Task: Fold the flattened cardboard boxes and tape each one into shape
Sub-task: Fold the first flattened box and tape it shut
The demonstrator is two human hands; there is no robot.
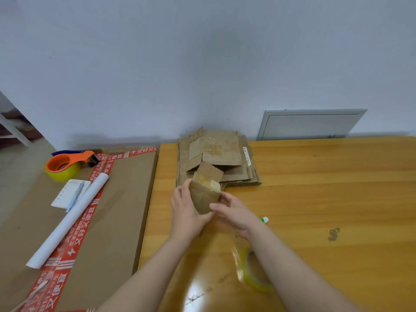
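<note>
A small folded cardboard box (206,190) with shiny clear tape over its near face is held above the wooden table (315,199). My left hand (184,210) grips its left side and underside. My right hand (234,212) holds its right side, thumb lying across the taped face. A strip of clear tape runs from under my right hand down to a yellow-green tape roll (254,275) lying on the table beneath my right forearm. A stack of flattened cardboard boxes (216,154) lies behind the held box, against the wall.
A large flat carton (117,199) with red printed tape sits to the left. On it lie an orange tape dispenser (67,164), a notepad with a pen (71,192) and a rolled white sheet (69,219). A small green-and-white object (265,219) lies right of my hands.
</note>
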